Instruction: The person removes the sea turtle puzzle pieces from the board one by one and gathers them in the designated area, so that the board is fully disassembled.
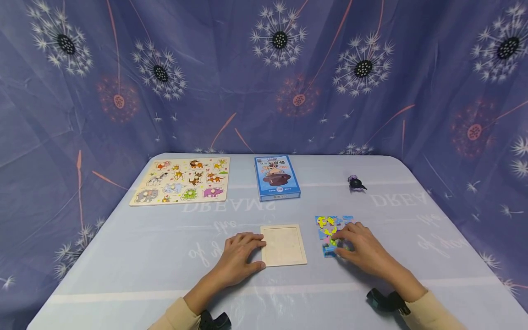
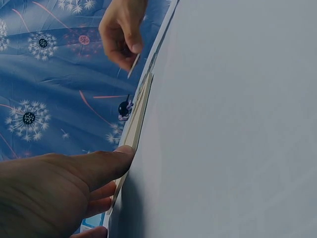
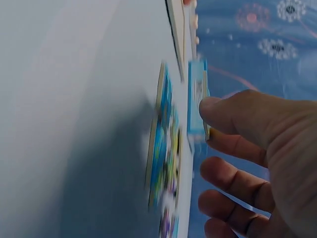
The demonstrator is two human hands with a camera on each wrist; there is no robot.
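My left hand rests at the left edge of a square wooden puzzle tray, its thumb and fingertips touching the rim. In the left wrist view the thumb lies along the tray's side. My right hand is over a group of colourful puzzle pieces, blue with yellow shapes, lying right of the tray. It pinches one thin puzzle piece between thumb and index finger, seen edge-on and raised above the others. The held piece's printed face is hidden.
A wooden board with animal pictures lies at the back left. A blue box is at the back middle. Further right sits a small dark object. A patterned cloth hangs behind the table.
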